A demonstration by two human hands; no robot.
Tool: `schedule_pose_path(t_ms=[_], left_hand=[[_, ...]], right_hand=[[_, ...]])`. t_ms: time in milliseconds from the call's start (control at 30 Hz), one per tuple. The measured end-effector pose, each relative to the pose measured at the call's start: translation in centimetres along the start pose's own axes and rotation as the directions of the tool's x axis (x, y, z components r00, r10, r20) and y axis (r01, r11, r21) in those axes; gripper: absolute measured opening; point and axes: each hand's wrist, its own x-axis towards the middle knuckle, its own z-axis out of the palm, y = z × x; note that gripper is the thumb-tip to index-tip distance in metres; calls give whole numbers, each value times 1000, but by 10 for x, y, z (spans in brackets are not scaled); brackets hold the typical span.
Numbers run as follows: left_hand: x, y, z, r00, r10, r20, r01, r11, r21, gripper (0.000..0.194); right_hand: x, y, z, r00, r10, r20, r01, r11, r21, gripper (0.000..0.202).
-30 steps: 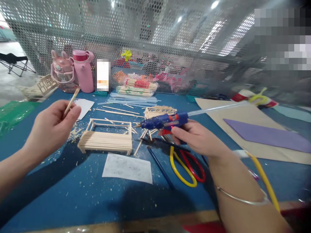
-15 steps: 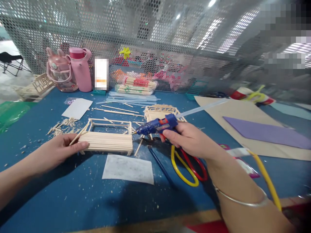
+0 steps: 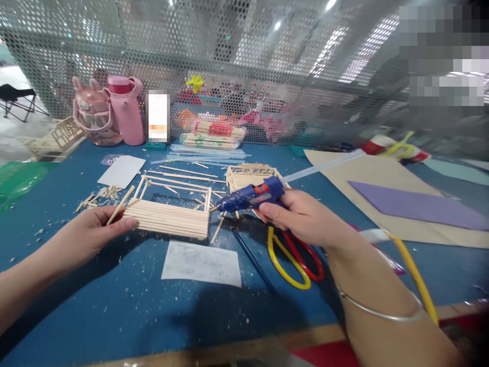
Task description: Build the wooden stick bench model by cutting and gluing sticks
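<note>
My left hand (image 3: 101, 229) grips the left end of a small wooden stick frame (image 3: 168, 218), whose slatted side of pale sticks faces me; it is tilted. A loose stick (image 3: 120, 205) slants up between the thumb and fingers of that hand. In my right hand (image 3: 294, 214) is a blue hot glue gun (image 3: 250, 195), with a clear glue stick (image 3: 324, 165) poking out of its back. Its nozzle points left, at the right end of the slats; whether it touches cannot be made out. Behind the gun stands a second stick model (image 3: 252, 175), partly hidden.
Red and yellow scissors (image 3: 290, 265), a dark blue pen-like rod (image 3: 254, 261) and a white paper (image 3: 201, 263) lie in front. Stick scraps (image 3: 101, 196) are at left. Pink bottles (image 3: 128, 112) and glue sticks (image 3: 206, 154) stand or lie behind. Purple foam (image 3: 416, 204) is at right.
The stick frame has tilted, its open back rising and the slatted face leaning. The glue gun has shifted slightly right, its nozzle still by the frame's right end.
</note>
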Motion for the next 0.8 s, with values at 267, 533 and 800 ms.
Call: schedule_pose_path(t_ms=[267, 533, 800], left_hand=[[-1, 2, -2, 997, -83, -8, 82, 990, -115, 33], [-1, 2, -2, 997, -62, -36, 60, 996, -60, 36], [-1, 4, -2, 998, -65, -6, 65, 995, -78, 36]], right_hand=[[-3, -2, -1, 1000, -7, -28, 7, 1000, -15, 39], [-5, 0, -3, 998, -50, -44, 48, 998, -37, 40], [-7, -2, -8, 992, -126, -3, 125, 985, -119, 33]])
